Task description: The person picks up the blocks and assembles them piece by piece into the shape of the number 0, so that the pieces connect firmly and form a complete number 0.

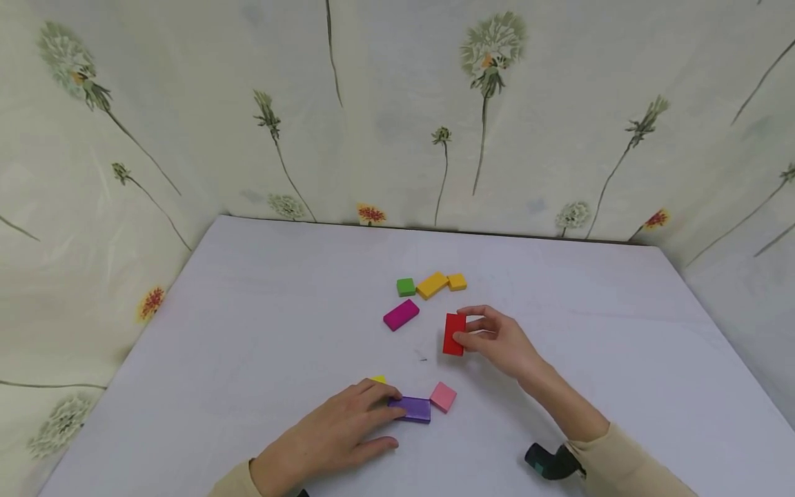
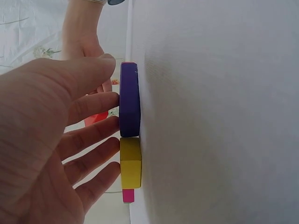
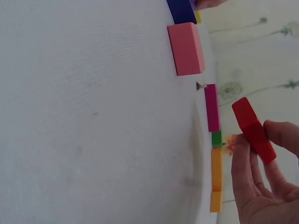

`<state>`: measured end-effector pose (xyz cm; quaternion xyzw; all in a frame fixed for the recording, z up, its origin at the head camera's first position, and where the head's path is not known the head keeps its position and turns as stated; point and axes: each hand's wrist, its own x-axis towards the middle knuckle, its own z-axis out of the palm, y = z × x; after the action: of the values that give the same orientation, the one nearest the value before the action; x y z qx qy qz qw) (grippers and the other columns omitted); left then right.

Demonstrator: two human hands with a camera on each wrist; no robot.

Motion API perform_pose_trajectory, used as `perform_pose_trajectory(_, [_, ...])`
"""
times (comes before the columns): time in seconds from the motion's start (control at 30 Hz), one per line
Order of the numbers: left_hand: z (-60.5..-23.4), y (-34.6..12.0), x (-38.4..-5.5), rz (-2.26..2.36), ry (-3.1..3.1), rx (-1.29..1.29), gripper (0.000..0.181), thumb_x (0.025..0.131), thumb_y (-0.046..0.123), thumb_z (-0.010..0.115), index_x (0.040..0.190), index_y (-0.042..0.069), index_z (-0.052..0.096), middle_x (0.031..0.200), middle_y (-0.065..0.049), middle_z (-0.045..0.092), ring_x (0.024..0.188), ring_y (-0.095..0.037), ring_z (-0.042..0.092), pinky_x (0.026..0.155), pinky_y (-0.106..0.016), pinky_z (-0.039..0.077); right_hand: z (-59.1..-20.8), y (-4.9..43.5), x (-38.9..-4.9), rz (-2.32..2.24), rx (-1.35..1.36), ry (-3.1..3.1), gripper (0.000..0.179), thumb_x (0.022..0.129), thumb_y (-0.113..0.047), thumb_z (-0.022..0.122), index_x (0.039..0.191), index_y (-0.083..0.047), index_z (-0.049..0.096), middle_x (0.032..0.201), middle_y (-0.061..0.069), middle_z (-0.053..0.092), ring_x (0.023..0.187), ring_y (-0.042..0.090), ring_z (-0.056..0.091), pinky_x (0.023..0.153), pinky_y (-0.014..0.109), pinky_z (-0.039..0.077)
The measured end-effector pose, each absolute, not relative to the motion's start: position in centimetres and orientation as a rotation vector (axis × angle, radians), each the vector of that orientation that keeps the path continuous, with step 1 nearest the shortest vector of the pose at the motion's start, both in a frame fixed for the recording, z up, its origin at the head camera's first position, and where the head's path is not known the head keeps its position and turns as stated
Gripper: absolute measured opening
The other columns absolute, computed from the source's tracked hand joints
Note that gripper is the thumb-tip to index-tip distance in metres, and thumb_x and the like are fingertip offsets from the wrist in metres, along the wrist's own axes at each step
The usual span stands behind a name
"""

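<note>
My right hand (image 1: 506,345) pinches a red rectangular block (image 1: 452,328) between thumb and fingers, above the white table. In the right wrist view, the red block (image 3: 252,133) tilts in the fingertips. The left hand (image 1: 335,429) rests with its fingertips on a purple block (image 1: 417,410), which lies flat. A yellow block (image 2: 131,163) sits end to end with the purple one in the left wrist view; other left fingertips touch it. From the head view, the left fingers mostly hide it. At the right end of the purple block lies a pink block (image 1: 444,397).
Farther back are a magenta block (image 1: 401,315), a green block (image 1: 406,287), a longer orange-yellow block (image 1: 432,285) and a small one (image 1: 457,281). A dark device (image 1: 551,462) is by the right sleeve. Flower-patterned curtain (image 1: 385,138) surrounds the table (image 1: 279,297).
</note>
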<state>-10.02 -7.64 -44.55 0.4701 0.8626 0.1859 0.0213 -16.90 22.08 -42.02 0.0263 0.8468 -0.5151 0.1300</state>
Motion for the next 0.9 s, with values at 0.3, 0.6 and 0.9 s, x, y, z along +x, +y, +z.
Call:
perform_pose_trajectory(0.3, [-44.6,-7.8,-10.0,0.583,2.65,1.439,0.038,0.097,0.041,0.06,0.128,0.02,0.065,0.13,0.003,0.053,0.117,-0.011,0.048,0.098,-0.028,0.044,-42.4,21.9,-16.1,-1.466,0.039,2.443,0.052,0.088,-0.032,0.074,0.132,-0.013,0.055,0.117,0.011,0.061,0.102,0.023,0.062,0.081,0.037,0.054])
perform_pose_trajectory(0.6, [-44.5,-7.7,-10.0,0.561,2.643,1.405,0.038,0.097,0.042,0.06,0.129,0.021,0.065,0.131,0.004,0.052,0.119,-0.011,0.048,0.098,-0.029,0.044,-43.2,22.3,-15.7,-1.441,0.013,2.425,0.057,0.088,-0.032,0.074,0.135,-0.011,0.051,0.115,0.009,0.062,0.106,0.024,0.061,0.083,0.038,0.054])
perform_pose_trajectory(0.9, [-44.5,-7.7,-10.0,0.586,2.655,1.428,0.038,0.097,0.041,0.06,0.128,0.02,0.065,0.131,0.004,0.053,0.118,-0.012,0.048,0.098,-0.029,0.044,-43.6,22.4,-15.5,-1.43,-0.001,2.42,0.053,0.088,-0.03,0.073,0.133,-0.012,0.053,0.116,0.011,0.06,0.103,0.024,0.061,0.081,0.037,0.055])
